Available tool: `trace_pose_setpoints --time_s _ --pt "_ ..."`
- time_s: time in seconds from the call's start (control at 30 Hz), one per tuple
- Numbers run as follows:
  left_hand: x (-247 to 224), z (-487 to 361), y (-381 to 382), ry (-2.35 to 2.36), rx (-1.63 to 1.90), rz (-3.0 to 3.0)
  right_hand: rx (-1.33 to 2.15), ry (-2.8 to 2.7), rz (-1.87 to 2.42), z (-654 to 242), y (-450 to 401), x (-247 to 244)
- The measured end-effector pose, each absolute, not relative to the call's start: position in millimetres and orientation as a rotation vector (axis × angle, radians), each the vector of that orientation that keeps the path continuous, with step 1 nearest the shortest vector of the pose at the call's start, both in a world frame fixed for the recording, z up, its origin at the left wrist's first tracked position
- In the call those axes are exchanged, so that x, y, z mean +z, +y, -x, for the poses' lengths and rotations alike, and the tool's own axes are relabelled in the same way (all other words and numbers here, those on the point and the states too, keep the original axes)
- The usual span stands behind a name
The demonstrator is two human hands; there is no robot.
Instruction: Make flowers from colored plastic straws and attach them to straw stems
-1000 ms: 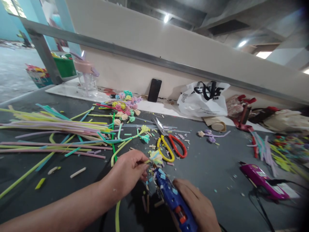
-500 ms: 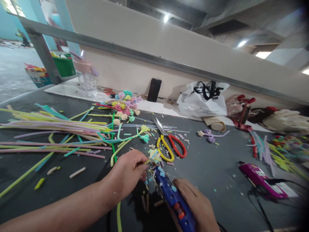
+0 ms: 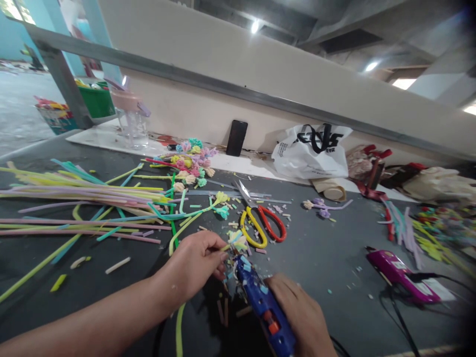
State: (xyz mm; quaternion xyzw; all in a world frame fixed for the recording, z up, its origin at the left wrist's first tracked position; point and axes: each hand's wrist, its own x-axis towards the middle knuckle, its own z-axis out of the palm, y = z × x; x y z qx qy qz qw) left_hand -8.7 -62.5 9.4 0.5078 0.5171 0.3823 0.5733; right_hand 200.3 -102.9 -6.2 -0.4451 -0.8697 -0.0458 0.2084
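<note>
Between its pinched thumb and fingers, my left hand [image 3: 201, 260] holds a small pale yellow and light blue flower [image 3: 238, 239] by its stem. My right hand [image 3: 301, 312] is wrapped round a blue glue gun [image 3: 264, 310] from the right side. The gun's tip lies beside the base of the flower, close to my left fingertips; whether they touch cannot be made out. Bits of pale pipe cleaner stick to the gun. Scissors [image 3: 256, 213] with yellow and red handles lie just beyond the flower.
Long pastel pipe cleaners [image 3: 85, 193] lie at the left, with finished flowers [image 3: 193, 161] behind. A phone [image 3: 237, 138] leans on the back panel near a white bag [image 3: 312, 153]. A magenta tool [image 3: 401, 275] with a cord rests at the right.
The glue gun and my right hand have shifted very slightly left. The whole view has moved a little; both hands keep their holds.
</note>
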Motion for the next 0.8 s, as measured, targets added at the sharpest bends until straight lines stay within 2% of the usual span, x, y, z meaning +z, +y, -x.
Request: trace_pose_setpoints --time_s 0.4,0.63,0.8 --pt "8.1 12.0 -55.3 1.230 0.912 -1.124 -0.342 -2.512 1.048 -222.7 -104.3 3.8" --pt "14.0 11.5 -55.3 1.230 0.912 -1.095 -0.229 -2.307 1.349 -255.8 -93.6 18.3" --pt "13.2 11.2 -56.3 1.205 0.923 -1.105 -0.301 -2.144 1.827 -290.9 -59.1 19.6"
